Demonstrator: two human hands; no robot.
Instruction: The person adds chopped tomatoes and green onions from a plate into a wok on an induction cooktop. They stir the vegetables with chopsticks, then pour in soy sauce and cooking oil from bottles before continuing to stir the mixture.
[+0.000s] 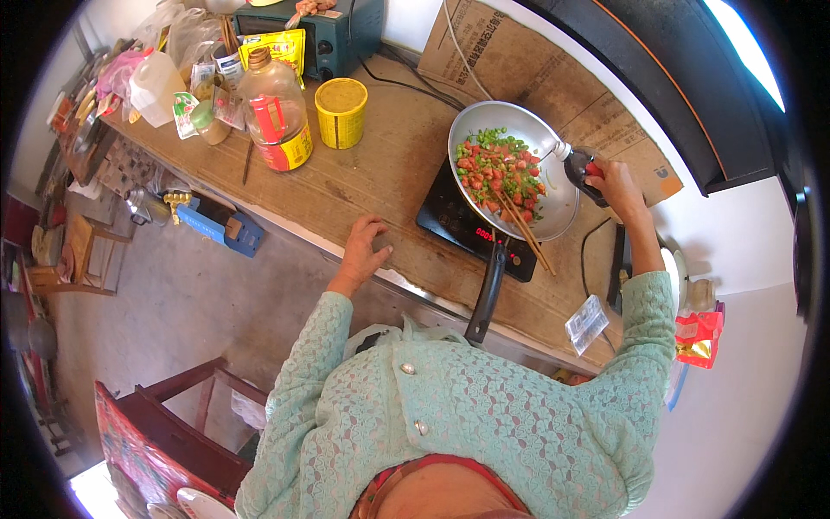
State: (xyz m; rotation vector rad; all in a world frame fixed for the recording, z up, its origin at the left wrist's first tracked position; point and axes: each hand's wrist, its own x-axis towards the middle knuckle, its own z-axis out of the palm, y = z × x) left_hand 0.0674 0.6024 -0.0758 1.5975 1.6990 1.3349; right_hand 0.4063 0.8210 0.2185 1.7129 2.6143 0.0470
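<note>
My right hand [621,189] is closed around a dark bottle [580,171] with a pale neck. The bottle is tilted, its mouth over the right rim of a silver frying pan [564,212]. In the pan lies a mix of chopped green and reddish pieces [494,173]. A pair of wooden chopsticks [529,233] leans in the food, their ends sticking out over the near rim. The pan sits on a black induction cooker [439,206] with a lit red display, and its black handle [489,292] points toward me. My left hand [361,251] rests on the counter's front edge, fingers apart, holding nothing.
Left along the wooden counter [389,164] stand a yellow tub [341,117], a large oil jug [278,112], a small jar [210,124] and a white jug [156,86]. A toaster oven [341,35] is behind. Cardboard [553,69] backs the pan; a clear packet [587,323] lies right.
</note>
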